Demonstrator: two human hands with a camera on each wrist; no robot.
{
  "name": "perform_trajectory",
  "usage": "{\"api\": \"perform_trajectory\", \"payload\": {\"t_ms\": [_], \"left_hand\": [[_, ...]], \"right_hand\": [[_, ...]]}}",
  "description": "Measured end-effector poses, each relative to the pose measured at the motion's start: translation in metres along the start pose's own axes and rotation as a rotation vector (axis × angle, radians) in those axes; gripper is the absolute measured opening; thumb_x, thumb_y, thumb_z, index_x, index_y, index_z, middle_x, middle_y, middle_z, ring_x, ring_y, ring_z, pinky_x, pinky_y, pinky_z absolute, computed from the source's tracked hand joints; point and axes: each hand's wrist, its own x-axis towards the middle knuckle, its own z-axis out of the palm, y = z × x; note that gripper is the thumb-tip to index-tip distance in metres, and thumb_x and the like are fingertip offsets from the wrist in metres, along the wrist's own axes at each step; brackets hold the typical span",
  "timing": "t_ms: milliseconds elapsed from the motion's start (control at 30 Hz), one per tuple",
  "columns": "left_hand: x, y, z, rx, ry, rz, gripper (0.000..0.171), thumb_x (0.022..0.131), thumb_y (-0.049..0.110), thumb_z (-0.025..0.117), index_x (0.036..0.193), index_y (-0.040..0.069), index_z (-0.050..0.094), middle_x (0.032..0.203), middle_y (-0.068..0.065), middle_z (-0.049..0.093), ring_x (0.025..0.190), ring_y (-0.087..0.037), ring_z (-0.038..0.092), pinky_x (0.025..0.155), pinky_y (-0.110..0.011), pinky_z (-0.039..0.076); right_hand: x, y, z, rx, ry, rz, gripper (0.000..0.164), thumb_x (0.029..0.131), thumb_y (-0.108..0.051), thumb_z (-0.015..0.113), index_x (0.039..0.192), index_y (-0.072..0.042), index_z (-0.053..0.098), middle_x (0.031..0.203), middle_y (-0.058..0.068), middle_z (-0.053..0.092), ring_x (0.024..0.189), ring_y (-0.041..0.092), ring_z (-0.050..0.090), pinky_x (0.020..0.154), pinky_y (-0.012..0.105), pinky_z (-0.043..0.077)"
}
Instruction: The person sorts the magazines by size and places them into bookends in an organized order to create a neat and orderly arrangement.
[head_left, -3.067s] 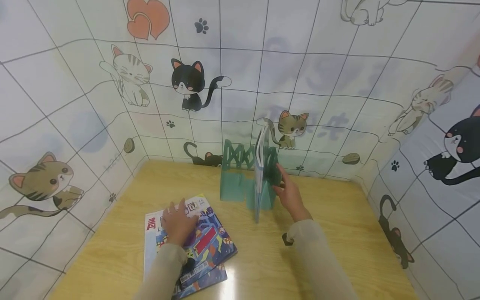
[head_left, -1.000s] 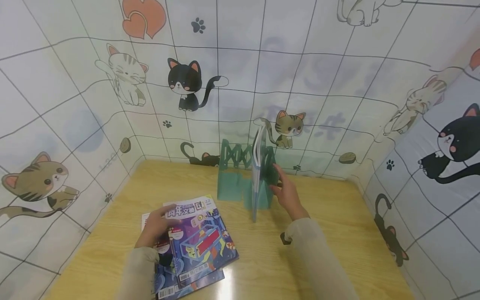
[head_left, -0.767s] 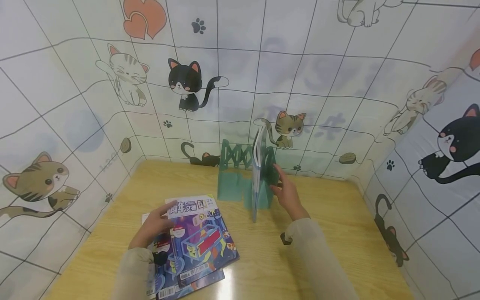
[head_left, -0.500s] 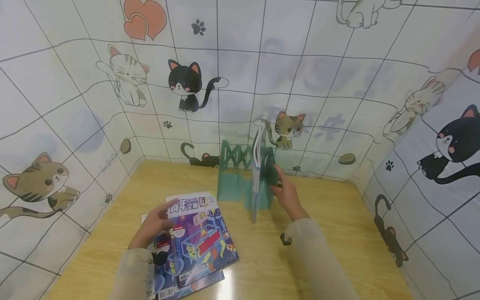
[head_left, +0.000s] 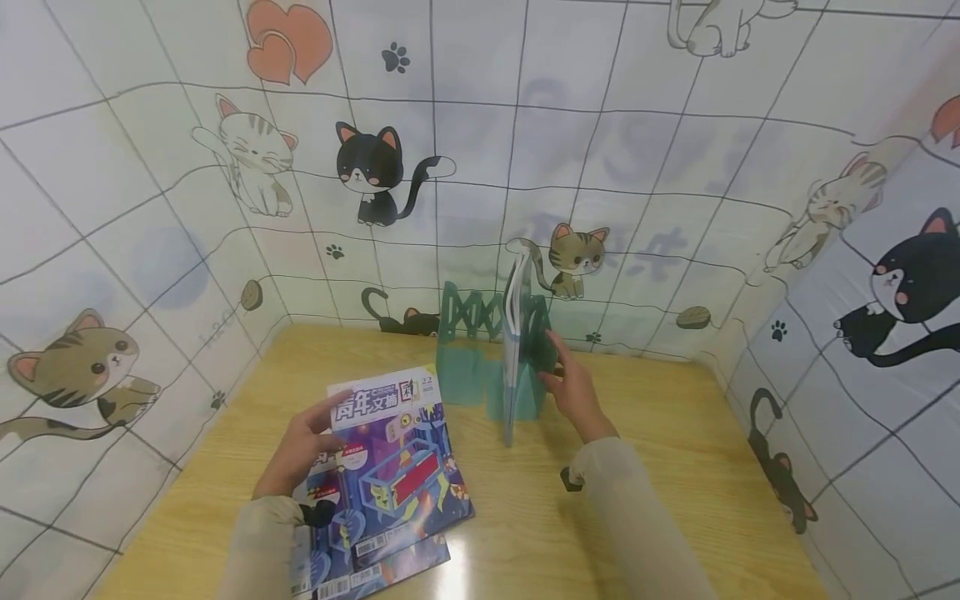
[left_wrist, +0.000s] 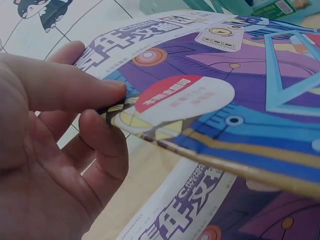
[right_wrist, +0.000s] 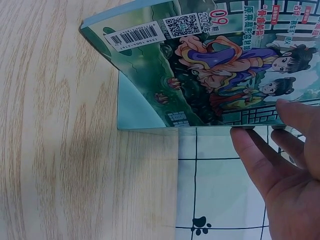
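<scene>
Magazine [head_left: 408, 483] held over wood-grain table [head_left: 675, 442], green bookend [head_left: 461, 375], cat-print walls [head_left: 480, 192] on three sides

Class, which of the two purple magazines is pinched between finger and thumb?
The upper magazine: the left hand pinches its left edge, holding it above the lower magazine, which lies partly covered, unpinched.

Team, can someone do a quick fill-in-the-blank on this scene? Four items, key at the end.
1. In the head view, the left hand pinches the upper magazine at its ____ edge.
2. The lower magazine lies ____ on the table, not standing up.
3. Across the head view, the rack sits ____ the left hand and the right hand.
4. Beside its barcode, the standing magazine shows a square ____ code.

Missing words: left; flat; between; QR
</scene>
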Motion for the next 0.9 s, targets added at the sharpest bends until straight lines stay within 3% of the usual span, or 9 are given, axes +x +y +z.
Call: {"api": "perform_trajectory", "payload": {"t_ms": [300,533,900], "left_hand": [[-0.003,0.007,0.004,-0.04,0.003,0.011,0.073,0.08,-0.008,0.062,0.144,0.025,0.049,0.138,-0.019,0.051,0.101,-0.036,0.062,0.076,-0.047,0.056],[-0.001,0.025,0.011,-0.032,-0.01,-0.03,0.07,0.082,-0.002,0.065,0.141,0.034,0.052,0.14,-0.012,0.051,0.106,-0.036,0.062,0.079,-0.049,0.055],[0.006,0.048,0.033,0.091,0.003,0.051,0.068,0.084,-0.003,0.063,0.138,0.036,0.055,0.138,-0.012,0.052,0.103,-0.038,0.062,0.074,-0.045,0.057]], "right_hand": [[0.0,0.002,0.0,0.003,-0.008,0.001,0.082,0.091,0.002,0.064,0.153,-0.036,0.026,0.147,0.027,0.037,0.112,0.045,0.057,0.074,0.041,0.057],[0.001,0.001,0.0,0.009,-0.005,0.012,0.081,0.091,0.001,0.064,0.152,-0.036,0.027,0.147,0.026,0.038,0.112,0.045,0.058,0.073,0.039,0.057],[-0.001,-0.001,-0.001,0.018,-0.002,0.01,0.08,0.091,0.003,0.064,0.153,-0.031,0.028,0.147,0.027,0.037,0.11,0.045,0.058,0.072,0.037,0.057]]}}
